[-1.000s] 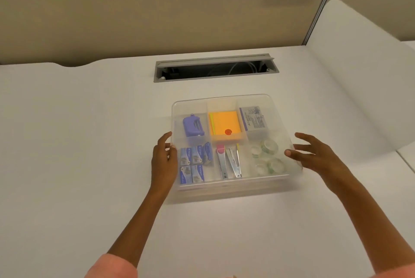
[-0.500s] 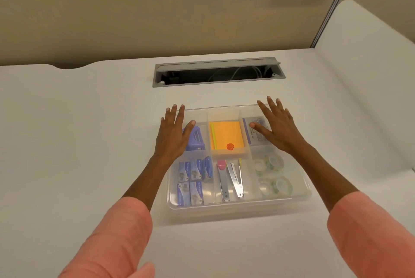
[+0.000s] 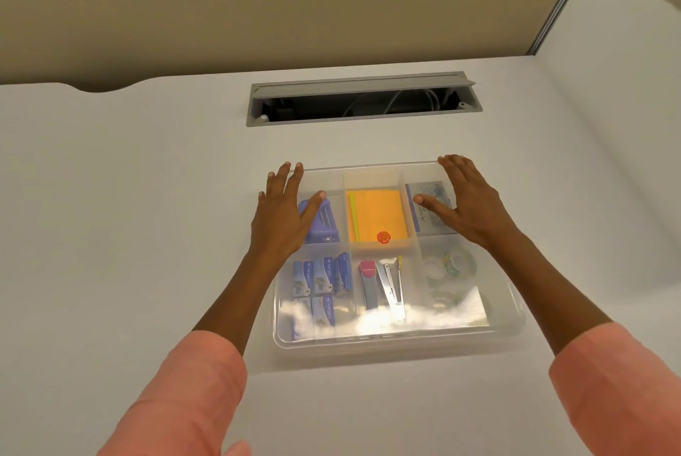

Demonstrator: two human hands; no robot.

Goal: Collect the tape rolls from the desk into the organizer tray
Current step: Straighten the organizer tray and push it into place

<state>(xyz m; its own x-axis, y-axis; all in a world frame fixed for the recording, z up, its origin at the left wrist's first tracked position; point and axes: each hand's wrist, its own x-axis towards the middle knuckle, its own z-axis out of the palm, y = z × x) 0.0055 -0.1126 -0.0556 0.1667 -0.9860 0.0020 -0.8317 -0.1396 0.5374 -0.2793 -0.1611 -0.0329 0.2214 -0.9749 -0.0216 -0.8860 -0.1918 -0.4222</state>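
Note:
A clear plastic organizer tray point(image 3: 400, 340) lies on the white desk in front of me. Several clear tape rolls point(image 3: 447, 269) lie in its front right compartment. My left hand point(image 3: 283, 212) is spread flat over the tray's back left corner, above a purple stapler-like item point(image 3: 324, 221). My right hand point(image 3: 466, 203) is spread flat over the back right compartment, above a white box point(image 3: 429, 197). Neither hand holds anything. No tape roll is in view on the desk outside the tray.
Orange sticky notes point(image 3: 377, 218), blue staple boxes point(image 3: 320, 277) and a pink-ended stapler point(image 3: 381, 284) fill other compartments. A grey cable slot point(image 3: 363, 100) is open behind the tray. A beige partition rises at the back, and a white panel point(image 3: 604, 87) stands at the right.
My hands moved from the tray's left and right sides forward over its back compartments and now reach the far rim. The view has come closer to the tray.

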